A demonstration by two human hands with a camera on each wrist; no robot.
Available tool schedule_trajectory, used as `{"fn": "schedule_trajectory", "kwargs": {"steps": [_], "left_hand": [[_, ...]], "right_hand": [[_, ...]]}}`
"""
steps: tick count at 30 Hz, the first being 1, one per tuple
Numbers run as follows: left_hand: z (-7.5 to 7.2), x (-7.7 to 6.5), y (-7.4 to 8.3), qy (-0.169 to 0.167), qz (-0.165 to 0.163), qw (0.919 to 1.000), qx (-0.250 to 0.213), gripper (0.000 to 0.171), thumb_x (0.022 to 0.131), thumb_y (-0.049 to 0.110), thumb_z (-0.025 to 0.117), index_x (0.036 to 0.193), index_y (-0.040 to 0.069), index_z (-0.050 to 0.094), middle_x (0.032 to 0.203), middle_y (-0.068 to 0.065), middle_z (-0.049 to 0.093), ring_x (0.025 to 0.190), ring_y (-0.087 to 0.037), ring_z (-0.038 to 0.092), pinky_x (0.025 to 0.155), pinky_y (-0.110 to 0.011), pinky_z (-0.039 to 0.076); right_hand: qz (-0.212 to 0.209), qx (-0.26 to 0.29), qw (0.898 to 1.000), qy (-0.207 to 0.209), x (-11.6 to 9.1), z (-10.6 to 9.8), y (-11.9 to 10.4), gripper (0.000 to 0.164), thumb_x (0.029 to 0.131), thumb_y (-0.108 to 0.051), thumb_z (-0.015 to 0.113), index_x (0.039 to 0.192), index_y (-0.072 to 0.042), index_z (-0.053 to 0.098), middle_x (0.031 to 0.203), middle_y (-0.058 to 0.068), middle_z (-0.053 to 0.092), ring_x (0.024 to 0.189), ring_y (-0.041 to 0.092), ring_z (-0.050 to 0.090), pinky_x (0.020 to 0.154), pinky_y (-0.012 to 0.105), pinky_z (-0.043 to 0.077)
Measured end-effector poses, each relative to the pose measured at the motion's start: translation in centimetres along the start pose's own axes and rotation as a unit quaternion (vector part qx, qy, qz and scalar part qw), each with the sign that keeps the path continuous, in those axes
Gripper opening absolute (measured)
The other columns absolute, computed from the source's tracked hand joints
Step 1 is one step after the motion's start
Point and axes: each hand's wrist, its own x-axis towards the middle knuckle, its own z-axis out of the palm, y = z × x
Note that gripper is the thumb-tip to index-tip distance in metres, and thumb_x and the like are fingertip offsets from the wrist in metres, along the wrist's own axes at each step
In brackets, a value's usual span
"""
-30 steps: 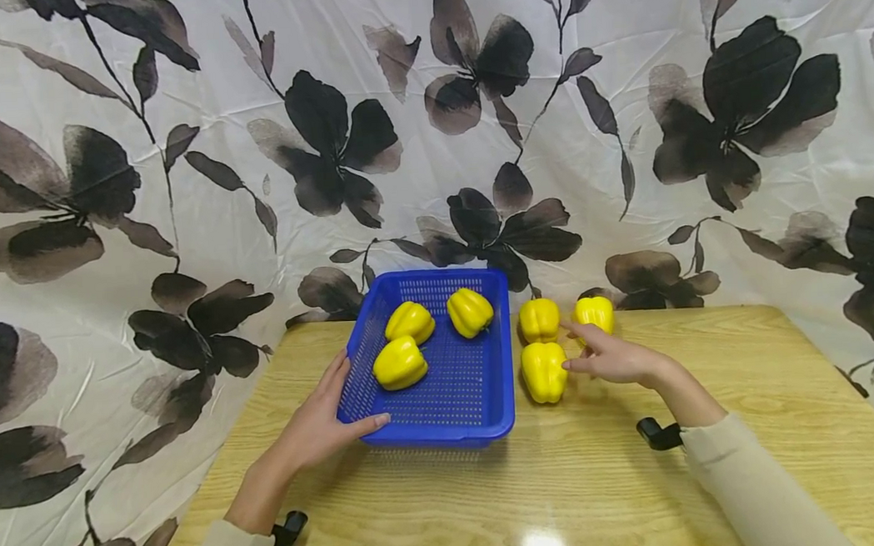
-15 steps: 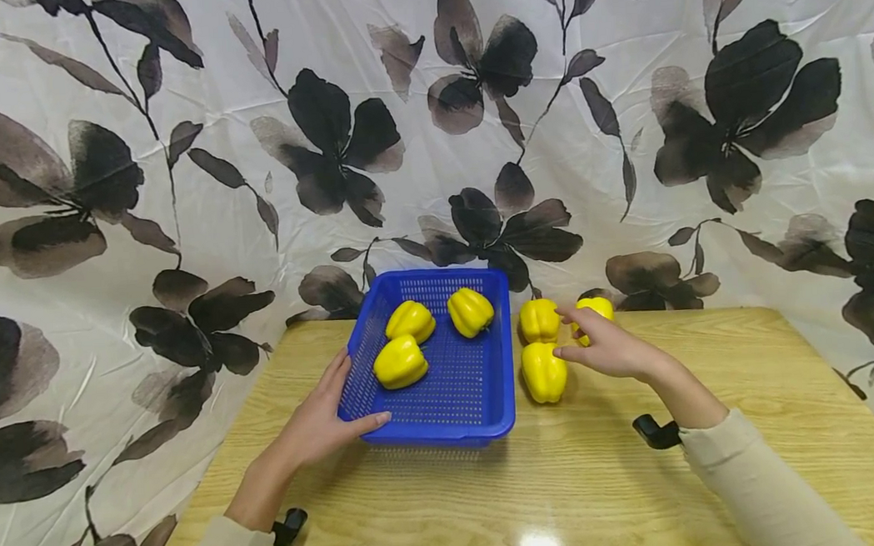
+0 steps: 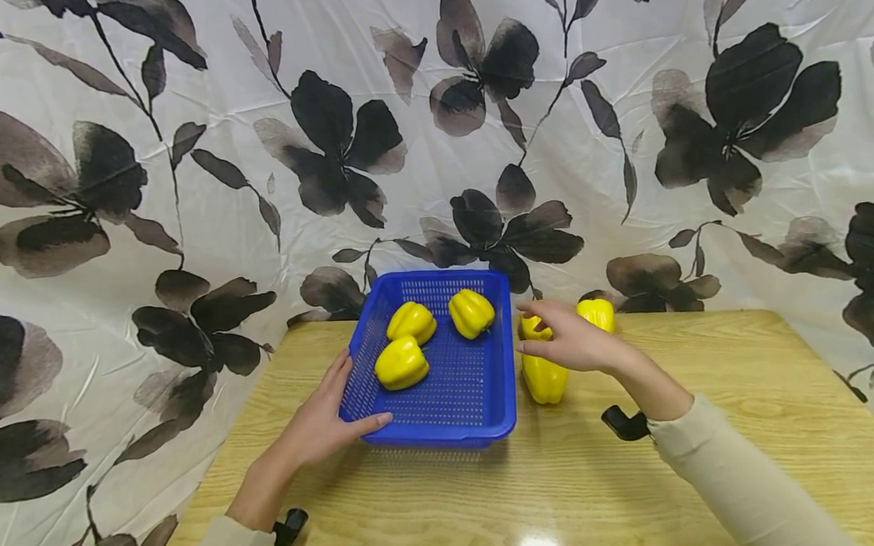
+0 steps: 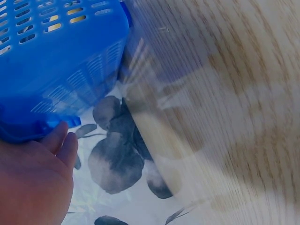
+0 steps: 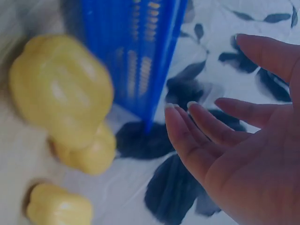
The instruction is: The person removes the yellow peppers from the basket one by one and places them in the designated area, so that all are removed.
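A blue plastic basket (image 3: pixel 447 433) with slotted walls holds three yellow bell peppers (image 3: pixel 401 364). My left hand (image 3: pixel 318 422) holds its near left corner, thumb over the front rim and fingers along the left side. My right hand (image 3: pixel 572 337) hovers with parted fingers and nothing in them, its fingertips close to the basket's right rim. Under it in the head view are two more bell peppers, the nearer one (image 3: pixel 545 382) and a farther one (image 3: pixel 534 327) partly hidden. A third bell pepper (image 3: pixel 597 314) shows just behind the hand. The right wrist view shows the palm (image 5: pixel 253 164) bare.
Everything stands on a light wood table (image 3: pixel 452 514). A white cloth with dark flowers (image 3: pixel 489 136) hangs right behind its back edge. Each wrist carries a small black device, such as the right one (image 3: pixel 625 423).
My right hand has moved left from beside the loose bell peppers to over them, near the basket's right rim. The left hand and the basket have stayed in place.
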Motion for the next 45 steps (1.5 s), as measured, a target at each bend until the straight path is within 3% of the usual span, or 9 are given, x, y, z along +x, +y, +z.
{"fn": "schedule_trajectory", "kwargs": {"steps": [10,16,19,22,24,27,31,34,45], "left_hand": [[-0.1,0.2,-0.1,0.001,0.008,1.0000,0.005,0.124,0.080,0.077,0.068,0.165,0.008,0.011,0.172,-0.010,0.004,0.152,-0.044,0.024,0.114,-0.068,0.030],[0.2,0.2,-0.2,0.004,0.011,0.9999,0.004,0.122,0.081,0.073,0.071,0.165,0.007,0.011,0.172,-0.011,0.004,0.152,-0.044,0.024,0.114,-0.068,0.029],[0.3,0.2,-0.2,0.002,0.009,0.9999,0.005,0.122,0.081,0.073,0.071,0.165,0.007,0.011,0.172,-0.011,0.004,0.152,-0.045,0.024,0.114,-0.069,0.029],[0.4,0.0,-0.2,0.001,0.010,0.9999,0.006,0.122,0.081,0.074,0.070,0.165,0.007,0.011,0.172,-0.011,0.004,0.152,-0.045,0.024,0.113,-0.069,0.029],[0.5,0.0,-0.3,0.001,0.010,0.9999,0.007,0.123,0.080,0.075,0.070,0.165,0.007,0.012,0.172,-0.011,0.005,0.151,-0.045,0.025,0.113,-0.069,0.030],[0.5,-0.1,-0.4,0.002,0.010,0.9999,0.005,0.121,0.081,0.072,0.071,0.165,0.008,0.012,0.172,-0.010,0.004,0.151,-0.045,0.026,0.113,-0.069,0.030],[0.4,-0.1,-0.5,0.003,0.010,0.9999,0.004,0.122,0.081,0.074,0.070,0.165,0.009,0.011,0.173,-0.009,0.004,0.151,-0.044,0.026,0.113,-0.069,0.030],[0.3,-0.1,-0.5,0.004,0.013,0.9999,0.006,0.123,0.080,0.077,0.068,0.165,0.009,0.011,0.173,-0.008,0.004,0.151,-0.045,0.026,0.113,-0.069,0.030],[0.0,0.0,-0.2,0.001,0.008,0.9999,0.007,0.123,0.080,0.077,0.068,0.165,0.009,0.011,0.173,-0.009,0.004,0.151,-0.045,0.026,0.113,-0.070,0.030]], "right_hand": [[0.024,-0.021,0.999,-0.037,3.6,1.1,-4.9,0.062,0.099,-0.029,0.066,0.150,0.000,0.046,0.144,0.022,0.054,0.123,0.036,0.058,0.101,0.049,0.051],[0.060,-0.029,0.994,-0.085,6.6,2.6,-6.0,0.059,0.099,-0.033,0.066,0.145,0.001,0.053,0.138,0.020,0.060,0.127,0.035,0.057,0.105,0.049,0.049],[0.056,-0.045,0.991,-0.114,7.9,3.3,-6.3,0.052,0.099,-0.033,0.067,0.137,0.002,0.060,0.131,0.017,0.065,0.120,0.028,0.062,0.101,0.043,0.052],[0.049,-0.061,0.986,-0.150,9.3,4.2,-6.5,0.034,0.100,-0.031,0.065,0.113,0.000,0.071,0.099,0.005,0.069,0.088,0.015,0.063,0.079,0.030,0.054],[0.050,-0.067,0.981,-0.174,10.3,4.9,-6.5,0.028,0.100,-0.030,0.064,0.089,-0.005,0.070,0.074,-0.002,0.058,0.067,0.009,0.051,0.063,0.024,0.045],[0.075,-0.044,0.976,-0.200,11.5,5.9,-6.6,0.034,0.101,-0.027,0.064,0.072,-0.011,0.056,0.064,-0.003,0.041,0.058,0.010,0.041,0.056,0.023,0.040],[0.125,-0.002,0.969,-0.211,12.8,7.2,-6.5,0.025,0.101,-0.029,0.064,0.094,-0.005,0.064,0.091,0.007,0.060,0.090,0.026,0.067,0.083,0.037,0.058],[0.158,0.013,0.963,-0.216,13.7,8.1,-6.2,0.041,0.101,-0.033,0.063,0.121,0.003,0.061,0.122,0.018,0.063,0.117,0.041,0.063,0.099,0.049,0.054],[0.223,0.089,0.949,-0.206,15.1,10.5,-5.3,0.070,0.102,-0.040,0.059,0.153,0.002,0.036,0.148,0.023,0.049,0.119,0.048,0.060,0.097,0.052,0.055]]}}
